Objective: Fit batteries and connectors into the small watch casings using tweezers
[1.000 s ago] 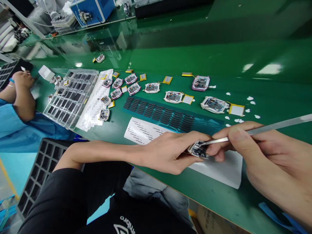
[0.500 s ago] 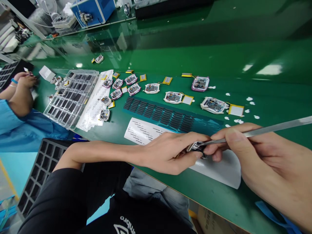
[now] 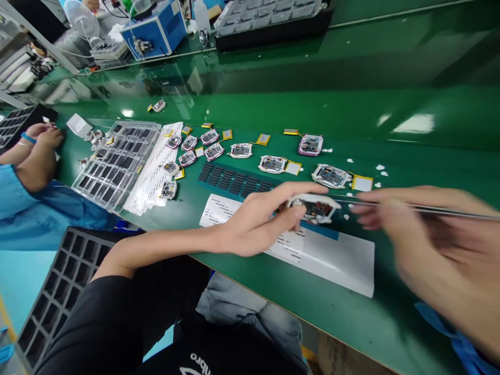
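Since a second ago, both of my hands have lifted away from the white printed paper sheet [image 3: 344,260]. My left hand [image 3: 253,221] now pinches the small white-cased open watch module with bare circuit board [image 3: 314,207] between thumb and fingers, holding it above the green bench mat [image 3: 273,291]. At three o'clock of it, my blurred right hand [image 3: 425,234] is closed round the slim steel tweezers [image 3: 422,207], tips just beside the module. More open modules [image 3: 330,176] lie at twelve o'clock.
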Demonstrator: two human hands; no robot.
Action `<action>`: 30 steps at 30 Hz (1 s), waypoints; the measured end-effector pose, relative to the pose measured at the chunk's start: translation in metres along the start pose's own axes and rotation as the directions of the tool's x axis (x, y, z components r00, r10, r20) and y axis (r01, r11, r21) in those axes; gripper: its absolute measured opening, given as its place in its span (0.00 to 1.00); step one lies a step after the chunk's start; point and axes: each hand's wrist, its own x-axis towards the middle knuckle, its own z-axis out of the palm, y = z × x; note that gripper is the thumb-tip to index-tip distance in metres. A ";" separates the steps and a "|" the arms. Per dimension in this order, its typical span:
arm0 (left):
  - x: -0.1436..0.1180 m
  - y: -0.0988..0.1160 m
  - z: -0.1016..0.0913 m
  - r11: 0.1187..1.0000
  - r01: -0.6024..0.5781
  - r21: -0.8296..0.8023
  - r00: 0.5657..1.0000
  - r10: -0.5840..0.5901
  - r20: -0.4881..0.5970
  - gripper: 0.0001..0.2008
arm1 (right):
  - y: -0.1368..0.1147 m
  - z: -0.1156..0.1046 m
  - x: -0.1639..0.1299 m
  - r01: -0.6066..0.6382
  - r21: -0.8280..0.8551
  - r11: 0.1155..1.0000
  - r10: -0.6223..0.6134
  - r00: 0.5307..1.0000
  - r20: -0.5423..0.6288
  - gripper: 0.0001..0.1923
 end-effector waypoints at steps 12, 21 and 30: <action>0.014 -0.010 -0.018 0.911 -0.236 0.338 0.968 0.191 0.162 0.17 | 0.007 0.000 0.020 0.338 0.180 0.924 -0.367 0.915 0.168 0.10; 0.020 -0.016 -0.028 0.793 -0.439 0.423 0.838 0.192 0.510 0.21 | 0.013 -0.003 0.022 0.505 0.126 0.854 -0.521 0.825 0.220 0.09; 0.022 -0.022 -0.024 0.798 -0.423 0.429 0.863 0.211 0.460 0.18 | 0.020 -0.005 0.018 0.463 0.062 0.884 -0.466 0.863 0.197 0.08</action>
